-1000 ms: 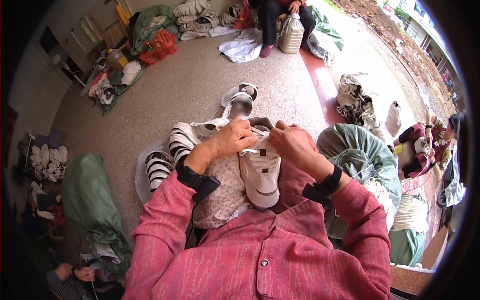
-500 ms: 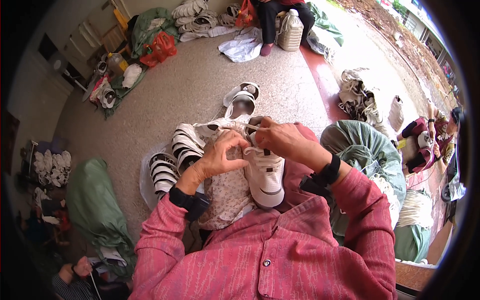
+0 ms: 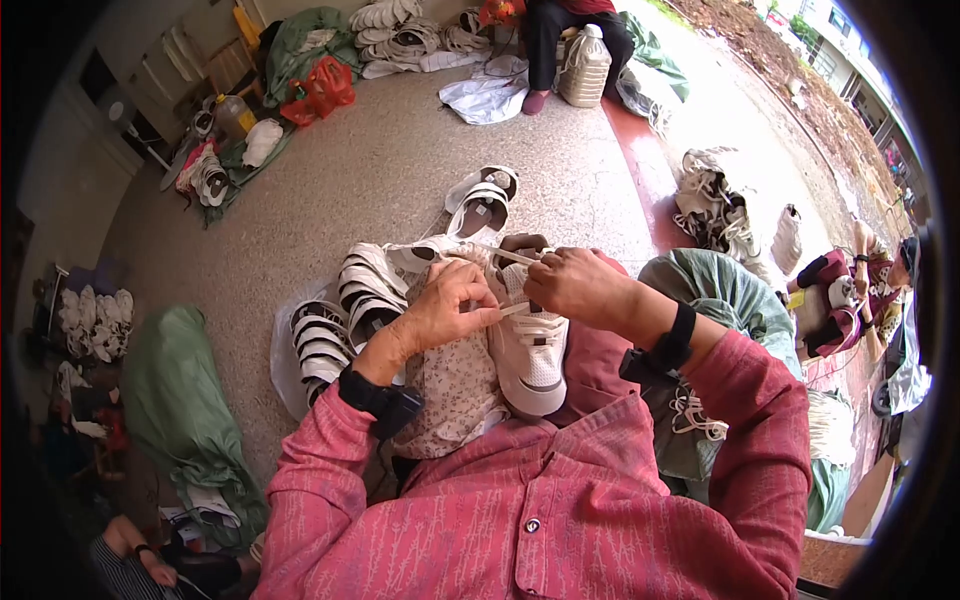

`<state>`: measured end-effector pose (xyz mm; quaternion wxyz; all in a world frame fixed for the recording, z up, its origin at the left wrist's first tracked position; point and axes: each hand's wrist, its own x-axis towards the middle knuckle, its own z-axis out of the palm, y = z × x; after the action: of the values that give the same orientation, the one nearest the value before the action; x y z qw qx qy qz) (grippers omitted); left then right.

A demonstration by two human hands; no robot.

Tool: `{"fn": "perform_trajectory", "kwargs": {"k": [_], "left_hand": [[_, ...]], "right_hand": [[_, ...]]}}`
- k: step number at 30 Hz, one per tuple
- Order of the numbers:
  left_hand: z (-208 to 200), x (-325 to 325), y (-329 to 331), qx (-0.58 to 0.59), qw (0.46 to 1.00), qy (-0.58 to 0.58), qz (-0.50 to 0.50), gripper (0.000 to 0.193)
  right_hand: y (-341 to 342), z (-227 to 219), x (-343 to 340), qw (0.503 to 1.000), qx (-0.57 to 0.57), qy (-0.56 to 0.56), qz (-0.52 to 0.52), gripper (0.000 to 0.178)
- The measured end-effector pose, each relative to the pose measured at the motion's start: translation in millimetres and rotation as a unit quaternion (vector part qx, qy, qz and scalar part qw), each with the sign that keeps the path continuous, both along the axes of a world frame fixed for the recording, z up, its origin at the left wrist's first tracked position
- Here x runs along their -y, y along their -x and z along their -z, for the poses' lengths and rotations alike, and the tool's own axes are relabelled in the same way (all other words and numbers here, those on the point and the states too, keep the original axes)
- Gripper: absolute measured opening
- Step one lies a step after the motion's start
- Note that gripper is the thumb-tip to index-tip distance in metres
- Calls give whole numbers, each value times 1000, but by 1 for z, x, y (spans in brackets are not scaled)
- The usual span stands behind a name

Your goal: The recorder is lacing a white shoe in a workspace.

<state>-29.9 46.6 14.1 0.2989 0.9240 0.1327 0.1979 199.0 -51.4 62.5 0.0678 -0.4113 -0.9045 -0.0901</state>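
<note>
A white sneaker (image 3: 532, 366) rests on my lap, its toe toward me. My left hand (image 3: 450, 308) is at the shoe's left side, thumb and fingers closed on a white shoelace (image 3: 514, 309) near the upper eyelets. My right hand (image 3: 578, 284) is over the shoe's collar on the other side, its fingers pinched on the lace; part of it is hidden beneath them. A stretch of pale lace (image 3: 508, 254) runs from the right fingers toward the upper left. Beneath my left wrist lies a flowered cloth (image 3: 447, 390) over my leg.
Stacks of white shoe uppers (image 3: 368, 290) stand left of my knee, with more uppers (image 3: 482, 208) ahead on the floor. Green sacks (image 3: 180, 400) flank me on both sides. A person (image 3: 850, 290) sits at the right; another (image 3: 545, 40) sits at the far side.
My left thumb and fingers have closed onto the lace where they were apart before. My right hand has shifted slightly right and down, still pinching lace.
</note>
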Motion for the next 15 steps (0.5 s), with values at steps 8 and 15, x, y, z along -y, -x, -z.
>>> {"fn": "perform_trajectory", "kwargs": {"k": [8, 15], "left_hand": [[-11, 6, -18, 18, 995, 96, -25, 16], [-17, 10, -12, -126, 959, 239, -90, 25]], "right_hand": [[-40, 17, 5, 987, 56, -143, -41, 19], [-59, 23, -5, 988, -100, -101, 60, 30]]}}
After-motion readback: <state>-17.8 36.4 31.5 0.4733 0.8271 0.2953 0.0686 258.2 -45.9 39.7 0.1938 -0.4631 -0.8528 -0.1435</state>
